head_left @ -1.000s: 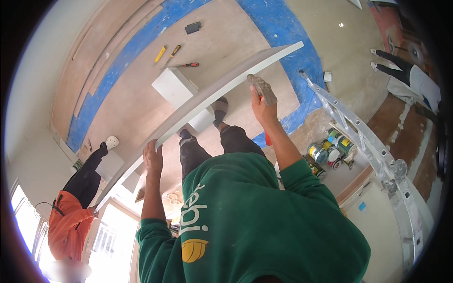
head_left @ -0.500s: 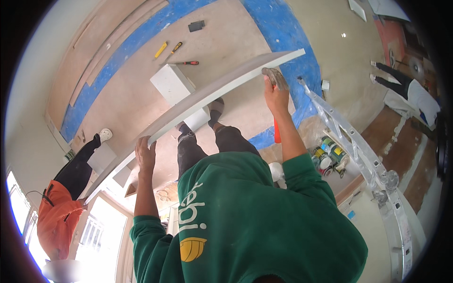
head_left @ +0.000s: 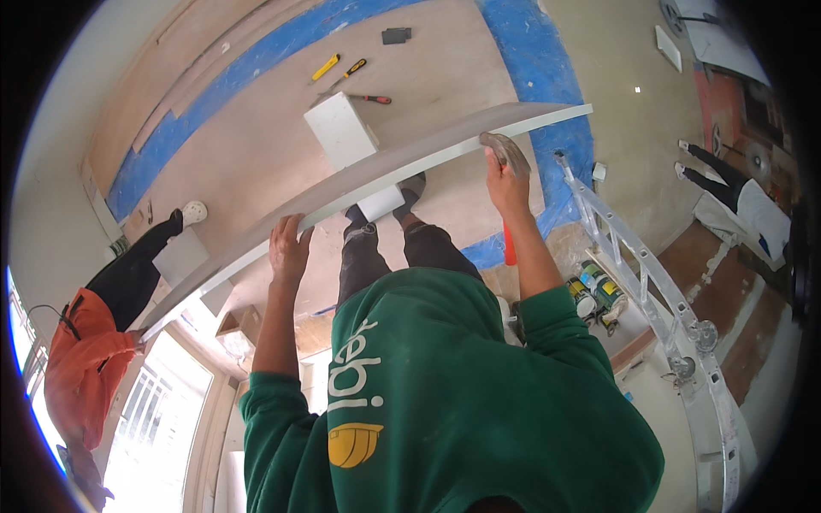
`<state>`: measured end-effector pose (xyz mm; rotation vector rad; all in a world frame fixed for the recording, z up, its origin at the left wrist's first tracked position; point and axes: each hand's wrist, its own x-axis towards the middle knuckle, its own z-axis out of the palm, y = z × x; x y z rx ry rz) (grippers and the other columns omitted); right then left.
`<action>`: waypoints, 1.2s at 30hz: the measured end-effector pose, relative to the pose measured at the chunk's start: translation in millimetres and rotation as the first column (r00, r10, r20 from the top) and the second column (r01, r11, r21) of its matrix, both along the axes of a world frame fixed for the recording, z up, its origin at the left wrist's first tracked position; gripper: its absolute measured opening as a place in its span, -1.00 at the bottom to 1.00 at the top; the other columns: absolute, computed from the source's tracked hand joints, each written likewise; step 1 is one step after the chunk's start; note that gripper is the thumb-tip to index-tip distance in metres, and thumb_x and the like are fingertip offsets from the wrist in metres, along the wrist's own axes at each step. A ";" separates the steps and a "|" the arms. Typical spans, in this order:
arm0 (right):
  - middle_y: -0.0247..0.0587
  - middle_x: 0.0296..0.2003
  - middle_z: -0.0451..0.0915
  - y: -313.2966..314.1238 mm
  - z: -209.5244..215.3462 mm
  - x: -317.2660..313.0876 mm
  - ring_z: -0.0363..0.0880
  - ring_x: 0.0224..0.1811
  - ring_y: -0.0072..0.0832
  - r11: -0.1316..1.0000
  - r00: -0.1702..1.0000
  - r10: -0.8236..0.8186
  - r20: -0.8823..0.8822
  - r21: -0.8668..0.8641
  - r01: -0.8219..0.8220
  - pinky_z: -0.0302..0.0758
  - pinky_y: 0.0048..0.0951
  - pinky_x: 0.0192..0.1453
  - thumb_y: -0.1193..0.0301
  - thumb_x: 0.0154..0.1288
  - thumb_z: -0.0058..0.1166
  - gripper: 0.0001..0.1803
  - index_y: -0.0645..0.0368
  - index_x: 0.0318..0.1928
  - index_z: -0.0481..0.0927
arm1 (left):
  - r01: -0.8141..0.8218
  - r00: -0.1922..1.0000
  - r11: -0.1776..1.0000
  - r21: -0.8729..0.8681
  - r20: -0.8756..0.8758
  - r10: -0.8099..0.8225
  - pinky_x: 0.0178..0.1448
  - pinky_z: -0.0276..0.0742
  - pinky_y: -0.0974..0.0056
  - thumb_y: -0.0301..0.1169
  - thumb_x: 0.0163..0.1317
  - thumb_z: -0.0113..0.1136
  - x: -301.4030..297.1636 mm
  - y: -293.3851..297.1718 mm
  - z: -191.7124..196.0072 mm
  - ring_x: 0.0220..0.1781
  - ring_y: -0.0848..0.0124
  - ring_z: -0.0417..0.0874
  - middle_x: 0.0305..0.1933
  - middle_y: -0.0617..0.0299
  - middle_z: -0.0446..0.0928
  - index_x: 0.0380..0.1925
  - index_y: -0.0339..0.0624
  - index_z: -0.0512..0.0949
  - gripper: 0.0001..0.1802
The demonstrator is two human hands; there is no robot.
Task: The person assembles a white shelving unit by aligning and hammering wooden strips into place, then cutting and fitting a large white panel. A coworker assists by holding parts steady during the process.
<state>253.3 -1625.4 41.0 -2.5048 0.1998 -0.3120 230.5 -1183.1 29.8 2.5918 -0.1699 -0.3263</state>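
Note:
A long white board (head_left: 368,178) spans the view, running from the upper right down to the left. My left hand (head_left: 289,248) is closed around its near edge, left of my legs. Farther right, my right hand (head_left: 508,179) grips a hammer with a grey metal head (head_left: 506,152) and a red handle (head_left: 510,246); its fingers are against the board's edge. At the far left end, a person in an orange top (head_left: 81,359) has a hand on the board. Under it stands a white block (head_left: 340,132), partly hidden by the board.
On the floor beyond lie a yellow-handled knife (head_left: 326,67), two screwdriver-like tools (head_left: 354,68) and a dark flat block (head_left: 396,35). Blue sheeting (head_left: 539,60) borders the floor covering. A metal ladder (head_left: 658,282) and several cans (head_left: 599,286) are at right. Another person (head_left: 757,201) is far right.
My view has shifted, so the floor tools and board appear farther right. My left hand appears higher and farther right, still on the board. The hammer stays in my right hand.

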 end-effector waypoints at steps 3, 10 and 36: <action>-0.03 -0.03 0.68 32.5 16.3 0.1 0.68 -0.03 -0.10 0.998 0.992 -0.033 -0.122 0.040 0.038 0.61 -0.25 0.00 0.43 0.39 0.15 -0.76 0.20 0.02 0.65 | 0.009 1.000 1.000 -0.018 0.021 -0.009 0.14 0.46 0.03 -0.41 0.13 0.39 -1.4 7.1 -0.4 0.02 0.05 0.60 -0.04 0.09 0.59 -0.05 -0.17 0.58 -0.64; 0.01 -0.06 0.68 92.8 13.2 -16.1 0.69 -0.03 -0.19 0.987 0.994 0.019 -0.107 0.162 -0.002 0.57 -0.30 0.04 0.41 0.43 0.13 -0.74 0.24 0.05 0.63 | 0.032 0.999 0.996 -0.083 0.010 -0.032 0.15 0.45 0.03 -0.39 0.14 0.38 -5.4 26.5 -0.1 0.03 0.06 0.60 -0.06 0.09 0.59 -0.04 -0.17 0.58 -0.63; -0.02 -0.39 0.60 280.8 26.8 -40.8 0.61 -0.32 0.06 0.935 0.826 0.272 -0.493 0.337 -0.107 0.54 -0.13 -0.26 0.33 0.39 0.14 -0.84 0.09 -0.12 0.49 | 0.028 0.999 0.994 -0.101 0.023 -0.026 0.16 0.47 0.05 -0.46 0.11 0.39 -12.7 78.7 -10.5 -0.01 0.11 0.62 -0.10 0.15 0.61 0.23 -0.11 0.42 -0.37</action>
